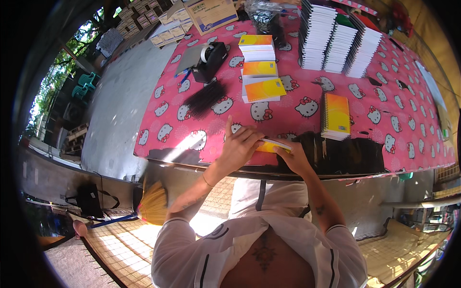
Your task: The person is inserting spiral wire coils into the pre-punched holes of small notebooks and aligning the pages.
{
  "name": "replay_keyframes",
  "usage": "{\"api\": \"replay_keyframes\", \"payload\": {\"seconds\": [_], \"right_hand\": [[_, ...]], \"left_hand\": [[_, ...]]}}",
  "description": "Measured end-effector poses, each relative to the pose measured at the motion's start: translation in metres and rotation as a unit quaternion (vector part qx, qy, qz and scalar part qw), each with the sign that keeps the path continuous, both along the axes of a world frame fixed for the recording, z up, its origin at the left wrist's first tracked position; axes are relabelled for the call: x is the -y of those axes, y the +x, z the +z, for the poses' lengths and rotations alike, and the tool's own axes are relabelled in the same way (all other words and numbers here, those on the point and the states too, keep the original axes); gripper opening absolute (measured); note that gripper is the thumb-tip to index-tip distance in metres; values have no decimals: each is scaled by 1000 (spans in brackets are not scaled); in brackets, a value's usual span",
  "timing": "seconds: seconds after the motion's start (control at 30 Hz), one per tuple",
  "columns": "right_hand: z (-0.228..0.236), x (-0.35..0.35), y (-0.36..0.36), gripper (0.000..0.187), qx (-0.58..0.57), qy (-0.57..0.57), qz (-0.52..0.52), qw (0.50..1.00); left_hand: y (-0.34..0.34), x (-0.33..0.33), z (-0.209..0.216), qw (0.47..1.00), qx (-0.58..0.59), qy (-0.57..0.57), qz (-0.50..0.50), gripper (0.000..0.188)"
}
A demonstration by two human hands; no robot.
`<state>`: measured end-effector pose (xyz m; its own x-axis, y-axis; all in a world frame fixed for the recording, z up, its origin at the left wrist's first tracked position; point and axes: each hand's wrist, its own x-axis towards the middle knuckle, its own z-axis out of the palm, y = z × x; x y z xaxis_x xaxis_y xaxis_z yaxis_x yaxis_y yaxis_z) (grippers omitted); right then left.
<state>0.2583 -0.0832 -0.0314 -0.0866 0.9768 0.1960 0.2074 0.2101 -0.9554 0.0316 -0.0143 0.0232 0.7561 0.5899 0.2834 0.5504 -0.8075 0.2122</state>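
At the table's near edge, both my hands hold a small yellow-and-orange notebook [267, 147]. My left hand [240, 145] is closed over its left end, with one finger pointing up and away from it. My right hand [294, 157] grips the right end, thumb on the cover. The hands hide much of the notebook, including any binding. A bundle of thin black strands [205, 99] lies beyond my left hand. To the right sits a stack of spiral-bound yellow notebooks [337, 116]. Farther off, three piles of yellow-covered pads [263, 90] stand in a row.
A black tape dispenser [210, 62] stands at the table's left side. Tall stacks of spiral notebooks [318, 36] rise at the back right, near a clear plastic bag [264, 17]. A cardboard box [211, 14] is behind. The pink tablecloth [297, 125] has worn black patches.
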Motion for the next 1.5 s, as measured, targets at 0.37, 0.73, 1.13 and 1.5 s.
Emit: {"api": "replay_keyframes", "payload": {"seconds": [0.37, 0.73, 1.13, 1.5], "right_hand": [[10, 1, -8, 33, -12, -14, 10, 1000], [-5, -11, -3, 33, -23, 15, 27, 999], [4, -15, -2, 33, 45, 45, 29, 998], [0, -14, -4, 27, 35, -3, 29, 999]], "left_hand": [[25, 27, -32, 967, -65, 191, 159, 96], [15, 48, -68, 991, -30, 126, 14, 96], [44, 22, -33, 986, 4, 159, 55, 92], [39, 53, -44, 991, 32, 128, 19, 83]]}}
